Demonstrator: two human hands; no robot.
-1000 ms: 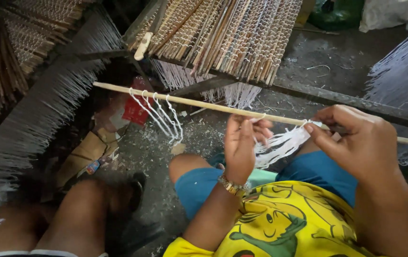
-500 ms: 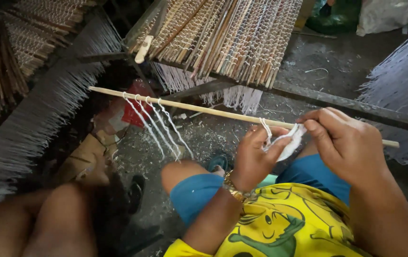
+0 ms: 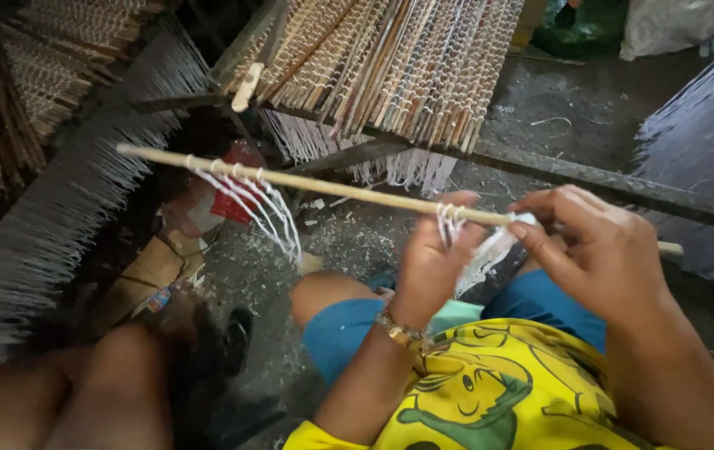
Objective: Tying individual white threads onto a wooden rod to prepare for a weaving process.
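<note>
Item: thin wooden stick [image 3: 348,190], which we are holding level above our lap, white strings [image 3: 253,200] hanging from it. Our left hand [image 3: 432,267] is gripping the stick from beneath; our right hand [image 3: 598,250] is pinching white thread [image 3: 490,250] against it. A woven stick mat [image 3: 390,67] is lying beyond.

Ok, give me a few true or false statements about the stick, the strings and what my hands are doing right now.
1. Both hands, left hand and right hand, are at the thin wooden stick. True.
2. White strings hang from the stick. True.
3. The stick lies on the ground. False: it is held up in the air.
4. The left wrist is bare. False: it wears a gold wristband.
5. The woven stick mat is behind the stick. True.
</note>
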